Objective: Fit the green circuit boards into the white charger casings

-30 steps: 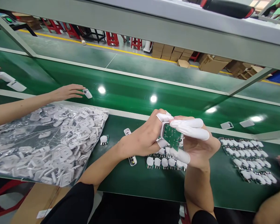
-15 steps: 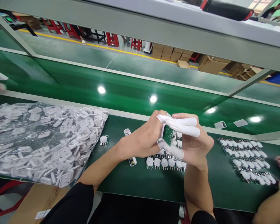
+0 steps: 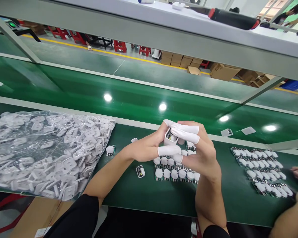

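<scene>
1. Left hand [image 3: 151,145], white covers on its fingertips, curls closed around a small white casing [image 3: 169,143] above the green surface [image 3: 149,195].
2. Right hand [image 3: 203,153], half-curled, lays fingers across the casing's open end; whether it grips is unclear.
3. Beneath: rows of circuit boards [image 3: 174,174].
4. Leftward: another casing [image 3: 140,172], then a clear bag of white parts [image 3: 69,163].

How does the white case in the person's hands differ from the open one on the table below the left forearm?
The held case is in the left hand; the table case lies on the green table with no hand on it.
White-covered fingers of the right hand partly hide the held case's opening; the table case's opening is uncovered.
Both are white, with dark parts inside.
</scene>
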Demonstrator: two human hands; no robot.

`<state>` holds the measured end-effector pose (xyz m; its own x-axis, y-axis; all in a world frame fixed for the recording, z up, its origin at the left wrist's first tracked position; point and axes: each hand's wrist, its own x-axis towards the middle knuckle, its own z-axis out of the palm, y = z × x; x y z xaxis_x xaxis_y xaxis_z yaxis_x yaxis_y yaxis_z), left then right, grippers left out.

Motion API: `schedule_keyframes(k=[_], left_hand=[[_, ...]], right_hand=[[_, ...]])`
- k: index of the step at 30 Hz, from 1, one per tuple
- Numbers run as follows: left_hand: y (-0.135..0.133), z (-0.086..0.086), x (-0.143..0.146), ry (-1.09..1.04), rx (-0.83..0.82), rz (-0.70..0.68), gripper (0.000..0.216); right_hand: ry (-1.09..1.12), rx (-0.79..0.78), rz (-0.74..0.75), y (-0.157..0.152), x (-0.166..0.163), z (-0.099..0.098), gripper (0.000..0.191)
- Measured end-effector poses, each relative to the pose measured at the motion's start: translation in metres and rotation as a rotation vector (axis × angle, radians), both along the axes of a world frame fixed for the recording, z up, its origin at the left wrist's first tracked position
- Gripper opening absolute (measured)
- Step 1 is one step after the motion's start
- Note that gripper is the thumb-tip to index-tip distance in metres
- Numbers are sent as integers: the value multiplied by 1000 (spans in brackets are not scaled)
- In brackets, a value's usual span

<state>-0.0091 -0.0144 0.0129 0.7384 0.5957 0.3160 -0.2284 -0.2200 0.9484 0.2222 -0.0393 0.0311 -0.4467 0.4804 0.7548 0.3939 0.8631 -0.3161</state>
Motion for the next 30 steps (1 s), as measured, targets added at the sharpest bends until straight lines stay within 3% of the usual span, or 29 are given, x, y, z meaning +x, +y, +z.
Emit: schedule_keyframes(k=[4,7,11,15,19,21,26,30], left_hand=[[11,-3,-4,43,-69,-26,40],[14,-2,2,-3,-137,86,42],[8,-2,20,-200,-323,200,60],[3,2,33,-435,-630,268,40],[12,10,30,-709,-1034,478,21],[19,12,24,-806,-1129,595,14],[29,6,15,-842,-1071,723,7],[43,-12,8,-739,-854,745,16]], right_hand=[[-28,7,-50,4,1,5,75],[-46,-33,-91,9,7,4,73],[-25,-31,-159,13,14,0,75],[109,-96,-182,12,17,-3,79],[235,-82,-208,11,23,-5,68],[257,-63,-216,11,25,-6,63],[252,-55,-219,12,24,-7,58],[209,-45,-242,12,25,-9,55]])
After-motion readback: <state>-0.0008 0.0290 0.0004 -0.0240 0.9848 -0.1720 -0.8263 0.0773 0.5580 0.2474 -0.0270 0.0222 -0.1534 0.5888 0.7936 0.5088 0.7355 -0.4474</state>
